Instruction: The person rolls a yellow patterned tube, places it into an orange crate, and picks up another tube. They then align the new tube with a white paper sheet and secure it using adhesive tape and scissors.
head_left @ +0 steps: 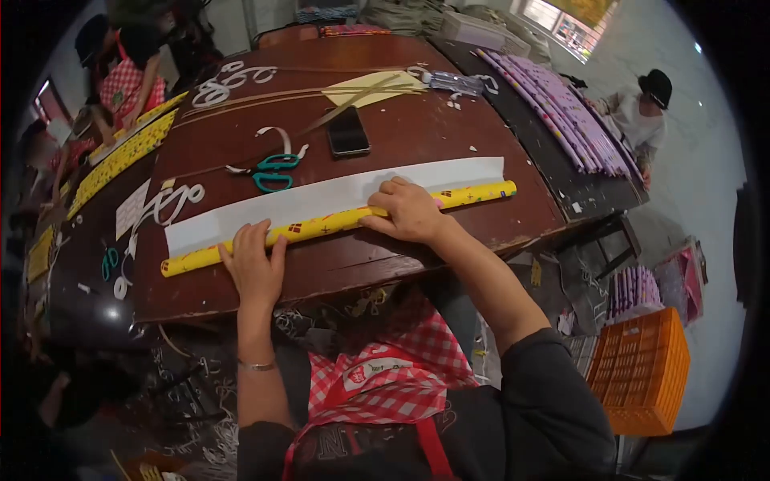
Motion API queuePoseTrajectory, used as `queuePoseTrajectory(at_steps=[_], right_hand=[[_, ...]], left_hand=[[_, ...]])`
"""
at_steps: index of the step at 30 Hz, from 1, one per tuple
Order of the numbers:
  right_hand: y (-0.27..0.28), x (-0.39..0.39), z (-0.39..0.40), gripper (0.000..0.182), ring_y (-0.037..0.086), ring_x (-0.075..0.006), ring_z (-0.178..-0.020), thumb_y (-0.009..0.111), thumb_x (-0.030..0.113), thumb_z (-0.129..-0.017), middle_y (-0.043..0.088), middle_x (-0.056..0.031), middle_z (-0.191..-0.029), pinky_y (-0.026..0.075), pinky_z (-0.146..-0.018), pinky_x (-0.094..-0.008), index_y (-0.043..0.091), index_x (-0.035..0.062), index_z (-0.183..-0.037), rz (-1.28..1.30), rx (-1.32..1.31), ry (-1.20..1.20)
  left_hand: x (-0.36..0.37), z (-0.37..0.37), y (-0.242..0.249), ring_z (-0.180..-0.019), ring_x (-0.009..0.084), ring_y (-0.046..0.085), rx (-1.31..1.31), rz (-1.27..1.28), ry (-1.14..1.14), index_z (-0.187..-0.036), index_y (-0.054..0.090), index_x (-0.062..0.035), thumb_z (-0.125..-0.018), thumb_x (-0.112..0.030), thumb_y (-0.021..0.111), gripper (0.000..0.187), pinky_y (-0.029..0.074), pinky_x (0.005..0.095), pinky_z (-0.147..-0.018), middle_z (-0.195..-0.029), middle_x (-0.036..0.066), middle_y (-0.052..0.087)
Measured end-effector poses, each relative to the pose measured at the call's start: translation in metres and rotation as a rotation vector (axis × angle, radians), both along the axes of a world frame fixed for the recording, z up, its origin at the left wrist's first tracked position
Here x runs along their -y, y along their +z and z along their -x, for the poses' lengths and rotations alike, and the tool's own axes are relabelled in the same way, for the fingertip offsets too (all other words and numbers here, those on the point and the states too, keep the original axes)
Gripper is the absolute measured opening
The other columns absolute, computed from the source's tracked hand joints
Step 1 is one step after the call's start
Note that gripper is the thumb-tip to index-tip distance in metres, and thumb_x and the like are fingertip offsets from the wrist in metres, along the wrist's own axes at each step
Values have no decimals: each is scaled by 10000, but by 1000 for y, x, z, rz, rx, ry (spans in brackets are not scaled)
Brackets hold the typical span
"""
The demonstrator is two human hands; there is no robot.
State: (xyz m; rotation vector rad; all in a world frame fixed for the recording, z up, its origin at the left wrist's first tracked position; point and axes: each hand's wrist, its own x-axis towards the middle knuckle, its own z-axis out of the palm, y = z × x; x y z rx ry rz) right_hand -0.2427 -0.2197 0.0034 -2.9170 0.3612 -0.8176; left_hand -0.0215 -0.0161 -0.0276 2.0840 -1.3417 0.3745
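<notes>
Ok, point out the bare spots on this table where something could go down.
Bare wood lies between the phone and the white strip, running right toward the table's edge, and along the near edge below the yellow roll. Crowded: far left by the scissors, paper scraps and purple rolls.

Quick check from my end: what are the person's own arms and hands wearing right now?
Both hands are bare, no gloves. The left hand has a thin metal bracelet at the wrist and no sleeve on the forearm. The right hand has a bare forearm too, with a dark grey sleeve pushed up to the elbow.
</notes>
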Motion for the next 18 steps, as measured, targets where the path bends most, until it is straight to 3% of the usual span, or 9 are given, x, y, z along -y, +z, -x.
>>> queuePoseTrajectory(at_steps=[5,6,7,9,10,11,14,16,18], right_hand=[[4,-10,0,319,593,-329,-808,692,391,-817,594,-128,-787,484,-743,-426,650,76,-791,-39,3,-37],[4,-15,2,284,590,-344,-827,691,335,-840,597,-132,-834,486,-741,-438,661,58,-896,-37,-55,-42],[6,-20,4,284,590,-344,-827,691,335,-840,597,-132,-834,486,-741,-438,661,58,-896,-34,-53,-20],[9,-27,8,282,593,-342,-832,698,322,-838,597,-134,-831,487,-743,-436,666,56,-925,-47,-47,-13],[8,-27,8,290,585,-335,-848,694,356,-821,596,-137,-820,483,-774,-422,649,69,-836,-76,-44,-8],[11,-25,10,290,585,-335,-848,694,356,-821,596,-137,-820,483,-774,-422,649,69,-836,-76,-43,6],[25,-18,17,253,575,-325,-864,706,312,-808,587,-128,-843,480,-779,-416,647,71,-860,41,-140,94],[27,-15,22,205,569,-320,-862,722,251,-793,573,-119,-846,476,-761,-420,642,81,-874,-14,33,112],[27,-12,29,195,569,-320,-854,727,231,-788,569,-117,-842,474,-757,-423,642,81,-880,-50,17,124]], left_hand=[[-1,5,7,-1130,271,527,-13,35,16,-1066,628,-125,-885,-303,650,255,188,657,-1058,-1088,43,608],[-2,5,9,-1101,268,535,-38,23,-4,-1037,635,-124,-875,-300,663,240,191,655,-1056,-1058,35,611],[-4,4,9,-1061,261,544,-40,67,-19,-1004,642,-125,-859,-300,679,231,194,653,-1054,-1012,25,614],[-9,4,10,-1063,260,545,-42,63,-12,-1005,645,-125,-857,-304,680,234,193,650,-1057,-1013,27,615],[-11,5,10,-1065,259,547,-43,55,-27,-1005,648,-125,-856,-307,681,238,192,647,-1060,-1014,29,617],[-12,4,12,-1065,259,547,-41,54,-13,-1005,648,-125,-856,-307,681,238,192,647,-1060,-1014,29,617],[-13,3,18,-1068,255,547,-74,24,-23,-989,661,-122,-850,-313,684,237,191,646,-1062,-1017,32,622],[-12,4,24,-1073,251,547,-123,-40,-28,-975,674,-122,-852,-314,680,228,190,646,-1064,-1011,29,630],[-12,5,26,-1068,251,551,-119,-46,-14,-967,675,-124,-849,-320,680,229,201,647,-1058,-1003,28,634]])
